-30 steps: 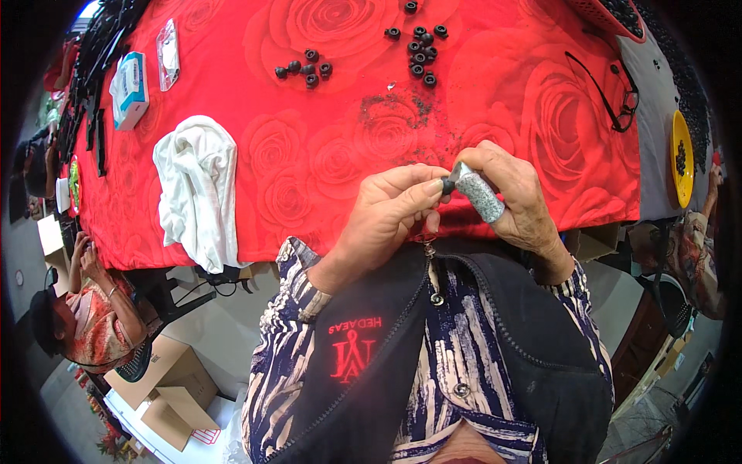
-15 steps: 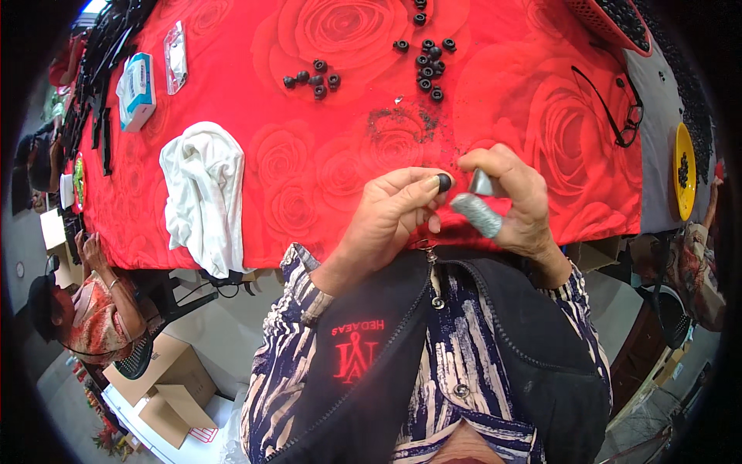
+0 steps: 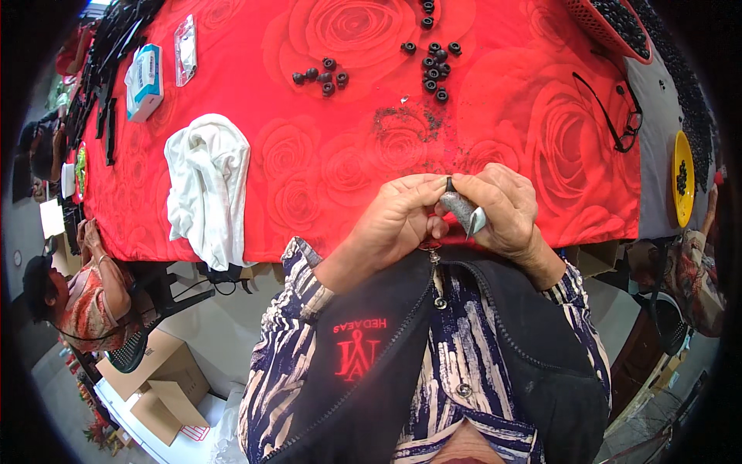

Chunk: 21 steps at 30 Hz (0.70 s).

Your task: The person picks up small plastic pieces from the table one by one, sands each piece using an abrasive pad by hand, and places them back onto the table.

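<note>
Close to my body, both hands meet over the near edge of the red cloth. My left hand point(image 3: 396, 220) pinches a small round black part point(image 3: 450, 185) between thumb and fingers. Against that part press the fingers of my right hand point(image 3: 506, 207), which is closed around a small metal blade point(image 3: 475, 221). Grey tape point(image 3: 457, 206) wraps my right thumb. Farther out lie a loose group of small black knob-like parts point(image 3: 328, 78) and a tighter cluster of the same kind point(image 3: 433, 73). Black crumbs point(image 3: 398, 124) are scattered between them and my hands.
A white cloth point(image 3: 207, 185) lies left, with a tissue box point(image 3: 144, 83) and a clear packet point(image 3: 185, 50) beyond. At right are eyeglasses point(image 3: 622, 127), a red basket point(image 3: 610, 27) of black parts and a yellow plate point(image 3: 683, 203). Another person point(image 3: 85, 290) sits at left.
My right hand has moved left and closed in on my left hand. The black part, held apart before, is now between the fingers of both hands. The blade has tipped downward.
</note>
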{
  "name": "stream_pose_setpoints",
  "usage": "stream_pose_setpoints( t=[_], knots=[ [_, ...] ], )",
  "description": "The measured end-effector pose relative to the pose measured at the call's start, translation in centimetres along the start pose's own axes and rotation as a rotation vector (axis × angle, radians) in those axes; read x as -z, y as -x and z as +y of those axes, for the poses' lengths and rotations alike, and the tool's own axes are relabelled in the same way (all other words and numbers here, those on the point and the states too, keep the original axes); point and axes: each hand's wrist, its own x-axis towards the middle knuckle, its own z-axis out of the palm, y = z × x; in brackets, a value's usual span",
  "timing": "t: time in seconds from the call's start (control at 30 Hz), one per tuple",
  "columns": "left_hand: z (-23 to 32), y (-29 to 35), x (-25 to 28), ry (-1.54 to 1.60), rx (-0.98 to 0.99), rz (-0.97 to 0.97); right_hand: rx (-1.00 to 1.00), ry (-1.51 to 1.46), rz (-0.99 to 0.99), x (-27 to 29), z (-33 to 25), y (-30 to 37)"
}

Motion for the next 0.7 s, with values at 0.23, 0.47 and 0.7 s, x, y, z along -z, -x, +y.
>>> stream_pose_setpoints(
  t=[0.23,0.47,0.7],
  knots=[
    [0.1,0.6,-0.9,-0.056,-0.092,0.107,-0.09,-0.08,-0.05,0.4,-0.4,0.2],
    [-0.1,1.0,-0.9,-0.277,-0.315,0.11,-0.526,-0.309,-0.079,1.6,-1.6,-0.7],
    [0.0,0.8,-0.9,-1.303,-0.973,0.188,-0.82,-0.518,-0.121,1.1,-2.3,-0.9]
  ],
)
